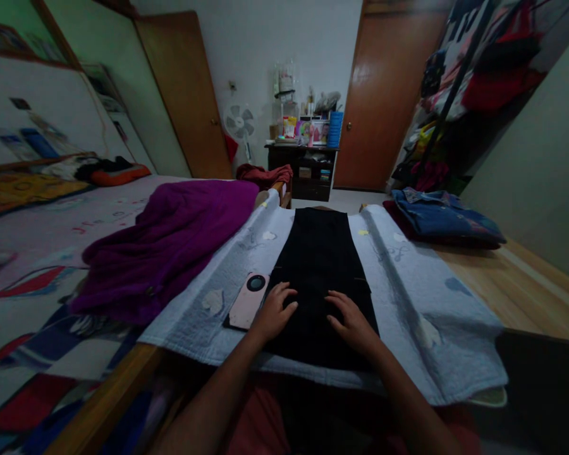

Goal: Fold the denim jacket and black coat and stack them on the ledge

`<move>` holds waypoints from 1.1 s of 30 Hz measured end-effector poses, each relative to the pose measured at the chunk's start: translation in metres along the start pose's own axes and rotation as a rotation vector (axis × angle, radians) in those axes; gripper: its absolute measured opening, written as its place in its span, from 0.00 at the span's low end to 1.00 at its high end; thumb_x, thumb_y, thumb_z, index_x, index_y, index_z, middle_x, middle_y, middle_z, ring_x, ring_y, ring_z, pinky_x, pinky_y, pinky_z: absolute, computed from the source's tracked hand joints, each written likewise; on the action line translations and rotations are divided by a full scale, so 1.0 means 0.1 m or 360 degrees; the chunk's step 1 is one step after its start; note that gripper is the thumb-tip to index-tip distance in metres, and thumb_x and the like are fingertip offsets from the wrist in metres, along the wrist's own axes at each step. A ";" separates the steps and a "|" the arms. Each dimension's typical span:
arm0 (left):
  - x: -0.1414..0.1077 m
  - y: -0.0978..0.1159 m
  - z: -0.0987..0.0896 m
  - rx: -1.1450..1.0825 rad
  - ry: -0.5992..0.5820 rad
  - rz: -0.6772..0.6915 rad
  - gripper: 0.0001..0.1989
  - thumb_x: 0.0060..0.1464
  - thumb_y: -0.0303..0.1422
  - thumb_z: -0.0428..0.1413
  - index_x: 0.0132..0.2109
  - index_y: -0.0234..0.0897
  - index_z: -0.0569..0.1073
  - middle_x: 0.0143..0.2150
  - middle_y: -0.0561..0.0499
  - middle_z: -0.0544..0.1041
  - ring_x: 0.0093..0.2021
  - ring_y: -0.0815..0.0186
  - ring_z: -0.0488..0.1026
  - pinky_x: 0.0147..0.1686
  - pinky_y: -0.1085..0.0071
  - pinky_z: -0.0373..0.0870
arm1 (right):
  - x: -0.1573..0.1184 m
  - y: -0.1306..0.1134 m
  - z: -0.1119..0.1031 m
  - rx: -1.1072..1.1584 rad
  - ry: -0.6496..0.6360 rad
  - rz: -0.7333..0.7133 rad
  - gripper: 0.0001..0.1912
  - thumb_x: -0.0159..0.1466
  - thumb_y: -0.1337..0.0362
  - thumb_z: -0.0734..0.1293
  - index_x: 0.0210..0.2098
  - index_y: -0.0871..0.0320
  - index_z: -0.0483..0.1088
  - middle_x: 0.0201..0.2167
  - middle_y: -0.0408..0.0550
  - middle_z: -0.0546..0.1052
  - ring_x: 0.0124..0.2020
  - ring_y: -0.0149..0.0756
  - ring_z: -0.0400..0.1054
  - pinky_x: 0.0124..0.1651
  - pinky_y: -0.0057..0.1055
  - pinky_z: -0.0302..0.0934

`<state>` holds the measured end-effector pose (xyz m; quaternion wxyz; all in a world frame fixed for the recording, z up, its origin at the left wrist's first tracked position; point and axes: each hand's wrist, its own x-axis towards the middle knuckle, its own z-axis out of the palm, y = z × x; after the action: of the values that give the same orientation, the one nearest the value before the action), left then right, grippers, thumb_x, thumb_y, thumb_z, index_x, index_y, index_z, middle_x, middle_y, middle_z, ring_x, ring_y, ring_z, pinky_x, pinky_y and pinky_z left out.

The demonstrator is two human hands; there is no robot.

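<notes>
Black garment (320,272) lies flat at center frame, on a pale grey-blue quilted cloth (417,328). Its long axis runs away from the person, from lower center toward upper center, narrower at the far end. Left hand (275,311) is at the garment's left edge, fingers reaching in over the black fabric; right hand (348,319) is further inside the right edge, wholly over the fabric. Neither is clearly nearer: both are over the lower half, roughly level across the frame, fingertips facing each other with a strip of black between. So the garment is right under both hands, most of its length stretching up-frame beyond the fingertips. Grip of each hand is released, fingers loosely curved and apart, nothing pinched; can't tell whether the fingertips press down or just hover. Phone (245,309), camera side up, lies on the quilted cloth left of the garment, just beside the left hand; contact unclear. Purple cloth (184,234) is heaped left of center along the bed (128,196). Folded denim garment (448,215) sits at right of frame, on a dark red cloth (403,229), over the wooden counter (526,278).
</notes>
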<state>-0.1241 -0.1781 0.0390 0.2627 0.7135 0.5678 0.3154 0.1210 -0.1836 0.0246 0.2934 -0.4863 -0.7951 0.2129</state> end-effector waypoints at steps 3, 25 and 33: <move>0.08 -0.02 -0.01 0.0112 0.0085 -0.0128 0.16 0.53 0.33 0.54 0.49 0.37 0.73 0.62 0.42 0.63 0.64 0.56 0.57 0.63 0.58 0.52 | 0.07 -0.05 -0.08 0.0000 -0.0037 0.0040 0.15 0.62 0.61 0.64 0.47 0.56 0.71 0.55 0.54 0.70 0.57 0.43 0.63 0.61 0.44 0.56; 0.09 -0.11 -0.02 0.0387 -0.0036 -0.0117 0.16 0.59 0.31 0.47 0.52 0.38 0.72 0.49 0.44 0.70 0.50 0.61 0.70 0.54 0.66 0.65 | 0.16 -0.04 0.14 -0.0307 0.0021 -0.0064 0.21 0.67 0.56 0.59 0.56 0.56 0.66 0.61 0.52 0.65 0.65 0.43 0.53 0.64 0.47 0.49; -0.11 -0.02 -0.07 0.0304 0.0017 -0.0030 0.19 0.63 0.38 0.42 0.51 0.40 0.74 0.49 0.45 0.72 0.52 0.61 0.69 0.54 0.65 0.64 | 0.15 -0.02 0.15 -0.0305 0.0046 -0.0055 0.21 0.67 0.55 0.59 0.55 0.57 0.67 0.61 0.52 0.65 0.64 0.43 0.54 0.64 0.47 0.50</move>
<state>-0.1321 -0.1884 0.0401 0.1934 0.7283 0.6034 0.2611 0.1039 -0.1719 0.0189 0.2607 -0.5013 -0.8157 0.1237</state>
